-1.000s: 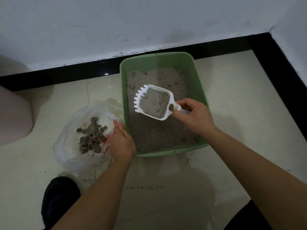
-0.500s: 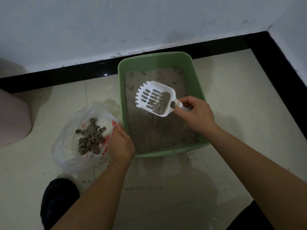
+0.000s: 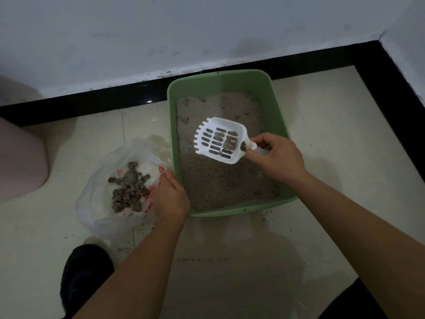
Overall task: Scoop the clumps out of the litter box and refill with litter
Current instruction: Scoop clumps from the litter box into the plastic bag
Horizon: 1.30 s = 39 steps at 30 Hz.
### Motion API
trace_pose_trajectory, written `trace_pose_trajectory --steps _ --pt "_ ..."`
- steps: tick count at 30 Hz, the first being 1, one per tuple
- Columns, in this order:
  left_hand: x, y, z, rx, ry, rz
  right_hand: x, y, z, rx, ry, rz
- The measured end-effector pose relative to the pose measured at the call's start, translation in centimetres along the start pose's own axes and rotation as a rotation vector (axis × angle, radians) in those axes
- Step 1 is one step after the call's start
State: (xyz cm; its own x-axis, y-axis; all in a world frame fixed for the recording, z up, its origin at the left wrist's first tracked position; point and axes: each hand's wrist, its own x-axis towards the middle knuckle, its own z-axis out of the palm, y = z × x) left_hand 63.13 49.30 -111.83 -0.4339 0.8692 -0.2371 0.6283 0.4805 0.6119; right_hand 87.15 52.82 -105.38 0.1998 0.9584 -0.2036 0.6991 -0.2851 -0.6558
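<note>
On the pale tiled floor (image 3: pixel 322 134), a green litter box (image 3: pixel 218 75) set close against the black baseboard (image 3: pixel 92 100), under a white wall (image 3: pixel 161 31). Inside the box, grey litter (image 3: pixel 218 185) covering the whole bottom, with some small dents near the far end.

Above the litter, about the middle of the box, a white slotted scoop (image 3: pixel 226 123), held clear of the surface and nearly level, teeth pointing to the left. In the scoop, only a few dark clumps (image 3: pixel 227 143) lying near the handle end.

Right hand (image 3: pixel 278 157) gripping the handle of the scoop, fingers curled round it, the handle almost fully hidden in the fist.

Just beside the left wall of the box, a thin plastic bag (image 3: pixel 99 203) with red print, lying open on the floor and holding a pile of clumps (image 3: pixel 130 189). Left hand (image 3: pixel 171 196) holding the bag's edge next to the box, fingers bent over the plastic; exact pinch hidden behind the back of the hand.

At far left, part of a pink object (image 3: pixel 20 162). At bottom left, a black shape (image 3: pixel 85 272), not possible to tell what. Loose grains (image 3: pixel 202 259) scattered on the tiles in front of the box.
</note>
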Motion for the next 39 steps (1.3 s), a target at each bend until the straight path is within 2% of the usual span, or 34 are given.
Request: trace_pose_trajectory --steps 20,25,27,29,31,33,36,39 --pt "0.1 -0.1 0.0 0.025 0.026 0.027 0.0 -1.1 0.3 -0.093 -0.017 -0.01" --pt "0.3 0.0 -0.3 0.096 -0.028 0.05 0.1 -1.8 0.1 -0.102 0.001 0.012" --pt "0.6 0.0 -1.2 0.166 -0.079 0.108 -0.1 -2.4 0.3 -0.108 -0.009 0.006" --pt "1.3 -0.4 -3.1 0.332 -0.076 0.238 -0.4 -3.1 0.8 -0.113 -0.043 -0.006" --pt "2.5 -0.7 -5.9 0.437 0.04 0.398 -0.7 -3.7 1.4 -0.126 -0.089 -0.025" --pt "4.0 -1.2 -8.8 0.472 0.157 0.483 -1.1 -4.4 2.0 -0.126 -0.138 -0.034" --pt "6.2 -2.6 -12.4 0.561 0.209 0.379 -1.7 -6.3 2.9 -0.136 -0.226 -0.068" --pt "7.6 -4.3 -14.5 0.65 0.093 0.162 -2.0 -9.8 4.5 -0.264 -0.356 -0.195"
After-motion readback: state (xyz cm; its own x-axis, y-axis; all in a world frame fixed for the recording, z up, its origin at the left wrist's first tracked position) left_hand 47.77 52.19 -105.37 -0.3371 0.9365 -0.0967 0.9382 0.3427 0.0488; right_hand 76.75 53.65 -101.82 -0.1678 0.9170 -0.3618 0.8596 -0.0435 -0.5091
